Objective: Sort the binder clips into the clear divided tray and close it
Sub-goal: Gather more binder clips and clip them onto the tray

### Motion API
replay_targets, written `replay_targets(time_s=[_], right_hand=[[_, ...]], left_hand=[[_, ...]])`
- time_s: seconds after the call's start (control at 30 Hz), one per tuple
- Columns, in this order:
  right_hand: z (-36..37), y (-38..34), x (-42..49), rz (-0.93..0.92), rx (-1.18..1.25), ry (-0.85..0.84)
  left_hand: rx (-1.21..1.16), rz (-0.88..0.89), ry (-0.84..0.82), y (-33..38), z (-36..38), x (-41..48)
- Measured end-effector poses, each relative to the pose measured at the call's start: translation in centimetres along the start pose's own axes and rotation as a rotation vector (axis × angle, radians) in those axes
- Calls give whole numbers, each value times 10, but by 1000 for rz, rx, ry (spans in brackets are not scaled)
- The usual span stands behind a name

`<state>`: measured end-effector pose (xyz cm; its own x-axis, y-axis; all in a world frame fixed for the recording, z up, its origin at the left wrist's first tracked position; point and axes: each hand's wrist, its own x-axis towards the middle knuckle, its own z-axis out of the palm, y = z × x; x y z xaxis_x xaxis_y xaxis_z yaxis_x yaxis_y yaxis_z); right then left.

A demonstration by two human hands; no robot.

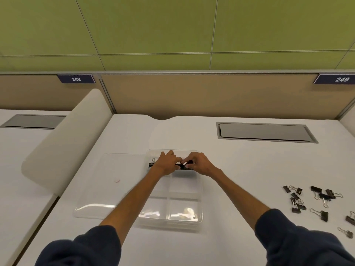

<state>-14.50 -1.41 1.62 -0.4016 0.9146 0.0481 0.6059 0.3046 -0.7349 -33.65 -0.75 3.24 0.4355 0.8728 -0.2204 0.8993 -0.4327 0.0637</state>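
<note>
The clear divided tray (185, 190) lies open in the middle of the white desk, its clear lid (107, 185) flat on the desk to its left. Over the tray's far compartments my left hand (167, 163) and my right hand (197, 164) meet, fingers curled, both pinching a black binder clip (181, 165) between them. More black clips (151, 163) sit in the far-left compartment, partly hidden by my left hand. Several loose binder clips (317, 198) lie scattered on the desk at the right.
A white curved divider panel (65, 143) stands at the left of the desk. A grey cable hatch (265, 132) is set into the desk at the back right. A small pinkish disc (117, 180) lies under the lid. A tan partition wall closes the back.
</note>
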Motion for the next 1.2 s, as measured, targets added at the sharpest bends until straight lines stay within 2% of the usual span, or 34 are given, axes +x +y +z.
replay_targets(time_s=[0.13,0.4,0.7,0.8,1.2], right_hand=[[1,5,1,-2,-32,-13],[-1,15,-3,90,-174,96],[-1,16,-7,115,-191,20],[-1,14,-7,123,-169,37],[-20,17,-21,187,-66,286]], left_hand=[[-24,-6,4,3,5,0],[-153,-36,16,-6,8,1],[-153,-15,40,-6,6,0],[-140,-14,80,-4,5,-3],[-103,-133,363,20,-6,-11]])
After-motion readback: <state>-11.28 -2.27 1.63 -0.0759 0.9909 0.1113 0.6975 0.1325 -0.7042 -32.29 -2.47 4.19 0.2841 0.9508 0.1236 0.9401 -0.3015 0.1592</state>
